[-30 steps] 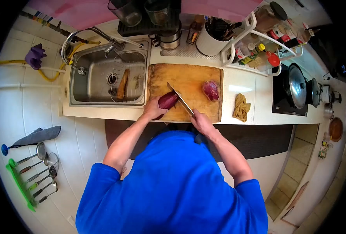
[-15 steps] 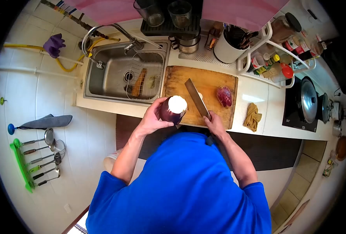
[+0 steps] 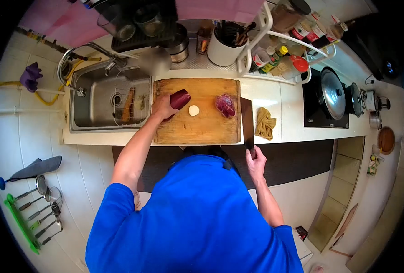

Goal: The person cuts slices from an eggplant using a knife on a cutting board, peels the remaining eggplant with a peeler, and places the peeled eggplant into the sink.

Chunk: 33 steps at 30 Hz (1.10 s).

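Observation:
My left hand [image 3: 163,107] is wrapped round a dark purple eggplant [image 3: 180,99] at the upper left of the wooden cutting board [image 3: 197,132]. Beside it on the board lies a small round white slice [image 3: 193,110]. A dark red and purple piece, maybe meat [image 3: 225,106], rests near the board's right edge. My right hand [image 3: 256,164] grips the handle of a broad-bladed knife [image 3: 247,123], its blade pointing away from me over the counter, just right of the board.
A steel sink [image 3: 111,129] with a faucet is on the left. Right of the board lies a crumpled tan cloth [image 3: 265,123]. Behind stand a white utensil holder [image 3: 223,50] and a rack [image 3: 270,34] of bottles. A lidded pan [image 3: 332,93] sits on the stove.
The eggplant, lifted with its white cut end showing half a second ago, is down on the board. The knife has moved right, off the board. The white slice is in plain view.

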{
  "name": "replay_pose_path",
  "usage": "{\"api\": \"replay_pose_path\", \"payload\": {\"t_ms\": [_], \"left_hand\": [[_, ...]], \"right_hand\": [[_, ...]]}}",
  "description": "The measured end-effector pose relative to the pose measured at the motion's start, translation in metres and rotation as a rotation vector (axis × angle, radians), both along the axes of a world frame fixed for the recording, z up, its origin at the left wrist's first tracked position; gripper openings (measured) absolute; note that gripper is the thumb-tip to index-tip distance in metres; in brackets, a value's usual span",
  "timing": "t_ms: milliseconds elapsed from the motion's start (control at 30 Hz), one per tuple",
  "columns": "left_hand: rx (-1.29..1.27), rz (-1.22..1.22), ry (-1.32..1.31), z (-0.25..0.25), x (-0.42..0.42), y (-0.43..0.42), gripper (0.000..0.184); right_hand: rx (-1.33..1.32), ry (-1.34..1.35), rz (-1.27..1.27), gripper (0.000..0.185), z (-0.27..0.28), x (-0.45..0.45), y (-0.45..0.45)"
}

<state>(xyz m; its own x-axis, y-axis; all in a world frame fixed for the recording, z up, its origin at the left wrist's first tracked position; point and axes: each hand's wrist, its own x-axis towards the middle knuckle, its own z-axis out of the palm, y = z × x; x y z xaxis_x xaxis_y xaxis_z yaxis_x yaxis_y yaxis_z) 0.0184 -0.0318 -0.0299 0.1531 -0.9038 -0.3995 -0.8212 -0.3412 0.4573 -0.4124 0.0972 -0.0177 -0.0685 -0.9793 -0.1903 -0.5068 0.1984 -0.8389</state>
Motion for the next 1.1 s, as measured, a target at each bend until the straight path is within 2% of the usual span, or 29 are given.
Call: {"api": "replay_pose_path", "payload": {"t_ms": [67,100,133,200,233,300,367,400,467,600,667,733,800,933,1000,1100], "left_hand": [[0.228,-0.032,-0.178,0.008,-0.01,-0.008,0.088],[0.277,-0.017,-0.291,0.029,-0.03,-0.009,0.095],[0.277,-0.026,-0.295,0.035,-0.048,-0.01,0.095],[0.005,-0.302,-0.362,0.041,-0.073,-0.016,0.099],[-0.218,-0.464,-0.189,0.03,-0.082,-0.021,0.102],[-0.328,-0.754,-0.191,0.016,-0.123,-0.041,0.097],[-0.372,-0.901,-0.094,0.01,-0.159,-0.054,0.091],[-0.372,-0.9,-0.092,-0.003,-0.172,-0.059,0.091],[-0.304,-0.945,-0.284,-0.039,-0.187,-0.067,0.084],[-0.155,-0.856,-0.236,-0.037,-0.183,-0.075,0.078],[-0.344,-0.471,0.353,0.0,-0.171,-0.053,0.078],[-0.381,-0.275,0.546,0.041,-0.17,-0.028,0.078],[-0.438,-0.231,0.552,0.061,-0.162,-0.008,0.078],[-0.496,-0.14,0.445,0.064,-0.152,0.021,0.08],[-0.676,-0.191,0.311,0.062,-0.153,0.031,0.079],[-0.809,-0.257,0.155,0.061,-0.156,0.042,0.087]], "right_hand": [[0.015,-0.022,-0.084,0.024,0.0,-0.013,0.008],[0.017,-0.065,-0.123,0.024,-0.006,-0.019,0.013],[0.018,-0.068,-0.133,0.024,-0.007,-0.023,0.017],[0.002,-0.068,-0.18,0.025,-0.01,-0.029,0.021],[0.004,-0.069,-0.186,0.025,-0.011,-0.032,0.023],[0.038,-0.1,-0.224,0.026,-0.014,-0.035,0.026],[0.045,-0.107,-0.225,0.026,-0.014,-0.038,0.026],[0.048,-0.116,-0.22,0.027,-0.014,-0.04,0.024],[0.084,-0.103,-0.209,0.026,-0.012,-0.044,0.019],[0.065,-0.131,-0.165,0.024,-0.008,-0.049,0.003],[0.043,-0.135,-0.153,0.023,-0.008,-0.051,-0.004],[0.112,-0.213,-0.148,0.021,-0.011,-0.054,-0.01],[0.122,-0.238,-0.117,0.021,-0.016,-0.054,-0.018],[0.093,-0.266,-0.043,0.022,-0.021,-0.045,-0.039],[0.087,-0.226,0.011,0.023,-0.02,-0.043,-0.046],[0.081,-0.213,0.036,0.023,-0.011,-0.039,-0.053]]}}
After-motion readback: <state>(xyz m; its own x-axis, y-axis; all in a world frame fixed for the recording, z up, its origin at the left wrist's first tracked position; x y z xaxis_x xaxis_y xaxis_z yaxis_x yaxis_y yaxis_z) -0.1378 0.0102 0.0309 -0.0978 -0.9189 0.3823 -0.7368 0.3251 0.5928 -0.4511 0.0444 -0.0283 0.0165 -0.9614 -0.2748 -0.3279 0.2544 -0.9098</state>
